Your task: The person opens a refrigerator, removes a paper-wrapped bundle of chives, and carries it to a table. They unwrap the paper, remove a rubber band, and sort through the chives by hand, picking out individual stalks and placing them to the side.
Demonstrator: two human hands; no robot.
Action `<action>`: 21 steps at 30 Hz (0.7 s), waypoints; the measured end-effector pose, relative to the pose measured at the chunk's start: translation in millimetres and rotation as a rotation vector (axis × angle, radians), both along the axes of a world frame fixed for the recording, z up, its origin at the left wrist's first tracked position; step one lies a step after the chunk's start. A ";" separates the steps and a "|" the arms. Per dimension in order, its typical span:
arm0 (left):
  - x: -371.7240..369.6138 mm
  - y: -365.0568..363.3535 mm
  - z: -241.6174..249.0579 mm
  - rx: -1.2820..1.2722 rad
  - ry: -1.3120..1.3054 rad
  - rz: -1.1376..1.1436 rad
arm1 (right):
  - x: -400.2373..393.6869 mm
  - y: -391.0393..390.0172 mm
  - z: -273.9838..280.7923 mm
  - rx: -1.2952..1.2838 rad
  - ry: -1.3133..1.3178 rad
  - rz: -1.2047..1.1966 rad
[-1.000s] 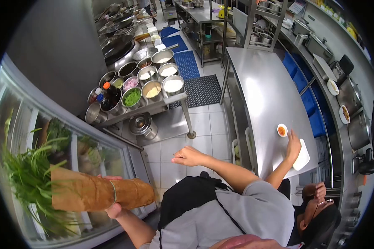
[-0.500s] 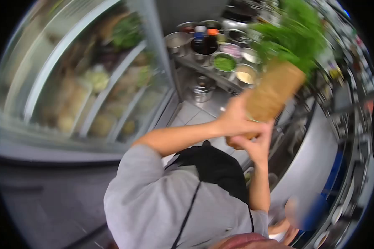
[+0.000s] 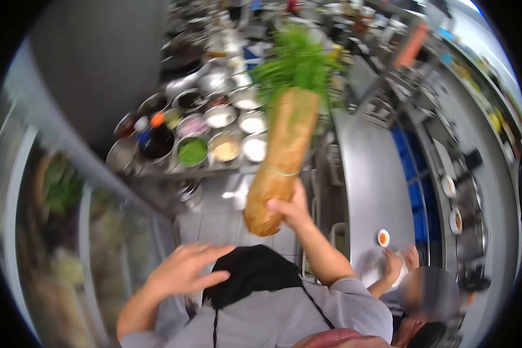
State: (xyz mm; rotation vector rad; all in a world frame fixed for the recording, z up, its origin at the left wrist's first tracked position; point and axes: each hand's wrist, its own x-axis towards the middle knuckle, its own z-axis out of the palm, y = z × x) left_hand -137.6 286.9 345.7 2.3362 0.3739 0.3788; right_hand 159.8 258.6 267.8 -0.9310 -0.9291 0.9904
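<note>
My right hand (image 3: pixel 294 209) grips the lower part of a bundle of leafy greens (image 3: pixel 296 66) wrapped in brown paper (image 3: pixel 293 124). A thin pale band circles the paper just above my thumb. The long green leaves stick out at the far end, smeared by motion. My left hand (image 3: pixel 188 269) is off the bundle, near my black apron (image 3: pixel 252 275), with its fingers apart and nothing in it.
Ahead, a steel counter holds several metal tubs, among them chopped greens (image 3: pixel 192 152) and a pale yellow ingredient (image 3: pixel 225 147). A glass-doored cabinet (image 3: pixel 87 232) stands left. At right, a co-worker's hands (image 3: pixel 394 264) are over a steel table (image 3: pixel 371 180) near a small bowl (image 3: pixel 383 238).
My left hand has let go of the bundle and dropped back left; my right hand keeps hold. The view has turned right, away from the glass-doored cabinet.
</note>
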 end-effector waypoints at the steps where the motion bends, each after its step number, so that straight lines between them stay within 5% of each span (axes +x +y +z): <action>1: -3.6 3.6 2.8 0.000 0.034 0.011 | -3.1 3.3 2.3 0.014 0.042 0.003; 21: -70.4 45.0 -40.8 -0.314 -0.119 0.191 | 37.1 3.2 5.2 -0.011 0.013 -0.223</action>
